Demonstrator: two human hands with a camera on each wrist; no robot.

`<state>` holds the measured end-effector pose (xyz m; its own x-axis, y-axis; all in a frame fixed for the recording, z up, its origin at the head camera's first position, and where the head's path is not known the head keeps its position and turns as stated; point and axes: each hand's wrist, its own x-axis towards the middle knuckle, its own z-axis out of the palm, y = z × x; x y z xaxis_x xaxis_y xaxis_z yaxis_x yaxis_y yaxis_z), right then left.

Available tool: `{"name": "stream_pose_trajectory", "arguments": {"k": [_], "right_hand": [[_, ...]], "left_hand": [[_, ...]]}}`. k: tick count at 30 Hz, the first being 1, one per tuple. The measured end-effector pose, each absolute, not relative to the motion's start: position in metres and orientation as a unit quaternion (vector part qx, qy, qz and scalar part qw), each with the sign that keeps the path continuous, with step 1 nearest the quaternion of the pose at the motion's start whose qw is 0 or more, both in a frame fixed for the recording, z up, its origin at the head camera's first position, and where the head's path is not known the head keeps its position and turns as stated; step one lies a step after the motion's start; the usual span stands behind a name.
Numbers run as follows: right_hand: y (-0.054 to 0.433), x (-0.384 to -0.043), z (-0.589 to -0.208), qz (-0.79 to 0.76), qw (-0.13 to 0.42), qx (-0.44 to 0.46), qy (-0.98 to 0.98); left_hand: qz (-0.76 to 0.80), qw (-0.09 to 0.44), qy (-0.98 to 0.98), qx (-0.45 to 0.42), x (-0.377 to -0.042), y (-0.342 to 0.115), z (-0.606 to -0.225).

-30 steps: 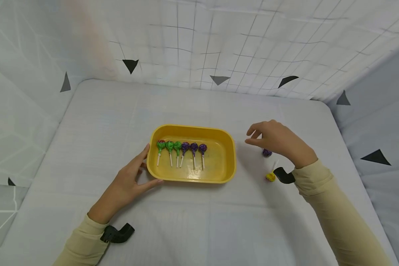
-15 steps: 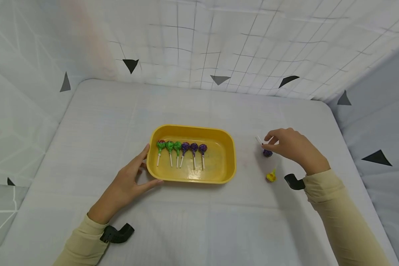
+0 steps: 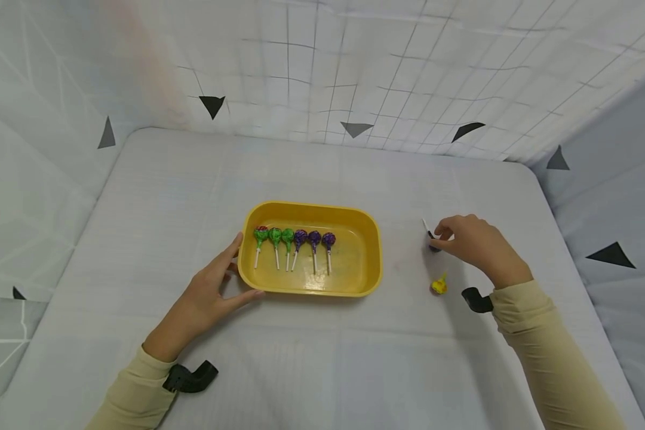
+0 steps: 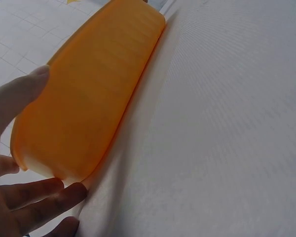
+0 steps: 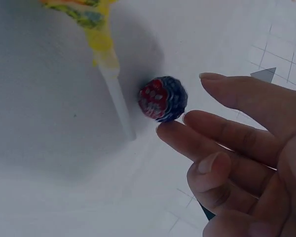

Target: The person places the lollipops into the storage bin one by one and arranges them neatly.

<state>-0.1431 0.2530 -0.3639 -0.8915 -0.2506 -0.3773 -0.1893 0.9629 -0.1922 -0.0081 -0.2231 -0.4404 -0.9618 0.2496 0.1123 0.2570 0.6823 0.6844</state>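
Observation:
A yellow plastic tray (image 3: 356,257) sits mid-table, with three green lollipops (image 3: 275,235) and three purple lollipops (image 3: 314,239) lined up inside. My left hand (image 3: 206,295) holds its near left corner, thumb along the front wall and fingers against the left end. To the right of the tray, my right hand (image 3: 478,248) reaches down to a loose purple lollipop (image 5: 164,98), whose white stick points up and left in the head view. Thumb and fingertips are right beside its wrapped head, with a gap between them in the right wrist view.
A yellow-wrapped lollipop (image 3: 438,285) lies just in front of the right hand. White cloth (image 3: 312,364) covers the table, and white sheeting (image 3: 355,60) with grid lines hangs behind it. Black cameras (image 3: 190,377) are strapped to both wrists.
My right hand has moved right and lowered to the loose purple lollipop, whose stick has swung slightly right. The left hand and the tray stay put.

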Motion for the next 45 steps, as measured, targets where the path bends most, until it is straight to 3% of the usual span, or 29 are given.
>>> {"name": "stream_pose_trajectory", "arguments": {"k": [20,29,45], "right_hand": [[0.249,-0.142,-0.372,-0.097,0.215,-0.161,0.958],[0.255,-0.139,-0.37,-0.088,0.179,-0.126,0.972],[0.253,-0.139,-0.376,-0.099,0.203,-0.129,0.966]], "left_hand": [[-0.379,-0.004,-0.916,-0.129,-0.008,-0.222,-0.439],[-0.379,-0.001,-0.916,-0.131,-0.008,-0.222,-0.438],[-0.382,0.006,-0.914,-0.132,-0.008,-0.222,-0.441]]}}
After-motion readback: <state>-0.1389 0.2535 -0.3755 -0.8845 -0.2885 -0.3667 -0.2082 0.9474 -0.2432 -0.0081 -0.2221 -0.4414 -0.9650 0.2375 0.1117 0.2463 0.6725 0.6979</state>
